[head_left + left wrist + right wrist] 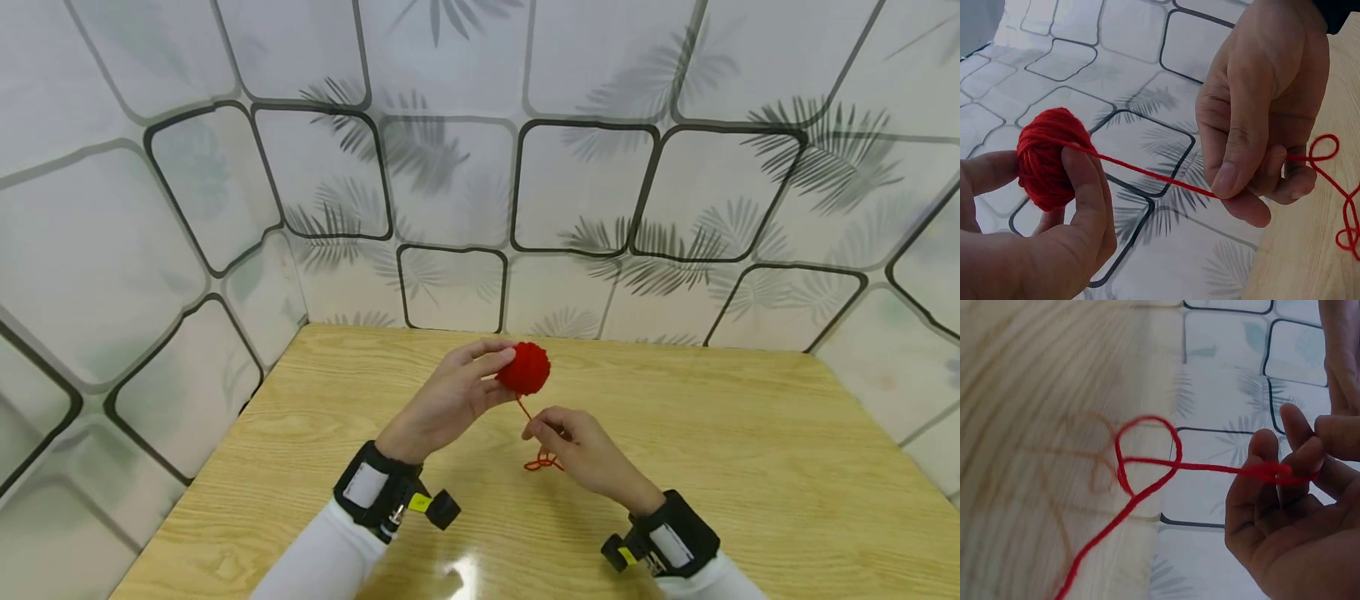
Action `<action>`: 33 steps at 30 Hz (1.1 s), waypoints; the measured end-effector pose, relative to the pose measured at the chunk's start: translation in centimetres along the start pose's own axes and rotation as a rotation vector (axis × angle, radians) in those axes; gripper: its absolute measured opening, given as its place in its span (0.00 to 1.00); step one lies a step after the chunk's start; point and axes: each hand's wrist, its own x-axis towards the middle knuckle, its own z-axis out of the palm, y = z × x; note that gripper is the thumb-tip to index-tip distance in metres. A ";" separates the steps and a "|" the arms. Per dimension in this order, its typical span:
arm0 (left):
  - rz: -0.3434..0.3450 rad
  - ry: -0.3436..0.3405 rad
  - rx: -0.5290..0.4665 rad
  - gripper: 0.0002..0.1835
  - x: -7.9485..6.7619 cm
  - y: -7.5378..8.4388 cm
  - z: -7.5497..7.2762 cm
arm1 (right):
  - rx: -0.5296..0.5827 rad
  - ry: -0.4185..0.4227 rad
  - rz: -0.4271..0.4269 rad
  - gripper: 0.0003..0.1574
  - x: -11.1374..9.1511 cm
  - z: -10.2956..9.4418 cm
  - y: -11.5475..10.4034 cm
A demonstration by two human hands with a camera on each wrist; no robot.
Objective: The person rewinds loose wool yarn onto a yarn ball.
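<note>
A small ball of red yarn [524,369] is held above the table by my left hand [465,392], its fingers and thumb around the ball. From the ball a taut strand [1154,175] runs across to my right hand [581,450], which pinches it between thumb and forefinger. In the left wrist view the left hand [1054,231] grips the ball from below and the side. Past the right fingers the loose yarn tail [1147,487] hangs in a loop, seen in the right wrist view near the right hand [1297,537].
A light wooden table [675,417] lies under both hands. Behind it and along the left hangs a pale sheet [450,183] printed with dark outlines and leaves. Each wrist wears a black strap [378,487] with a small camera.
</note>
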 end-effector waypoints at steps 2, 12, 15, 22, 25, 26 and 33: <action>-0.028 -0.044 0.097 0.26 -0.3 0.2 0.0 | 0.015 -0.004 0.026 0.15 0.3 -0.5 0.0; -0.070 -0.154 0.719 0.16 -1.7 -1.1 0.7 | -0.114 0.068 0.076 0.19 2.2 -3.9 -1.4; -0.003 -0.092 0.924 0.14 -1.7 -2.1 0.8 | -0.140 0.059 0.061 0.19 2.5 -4.3 -2.5; 0.155 0.185 1.026 0.17 -1.0 -3.8 0.6 | 0.011 0.026 0.023 0.21 1.7 -3.6 -4.6; 0.179 0.269 0.884 0.18 -0.5 -4.0 0.3 | 0.162 -0.018 0.038 0.21 1.1 -3.2 -4.6; 0.176 0.279 0.805 0.18 -0.3 -4.0 0.2 | 0.204 -0.033 0.045 0.22 0.9 -3.0 -4.5; 0.079 0.203 0.115 0.21 0.3 -3.3 -0.6 | 0.393 -0.178 0.098 0.23 0.3 -1.6 -2.4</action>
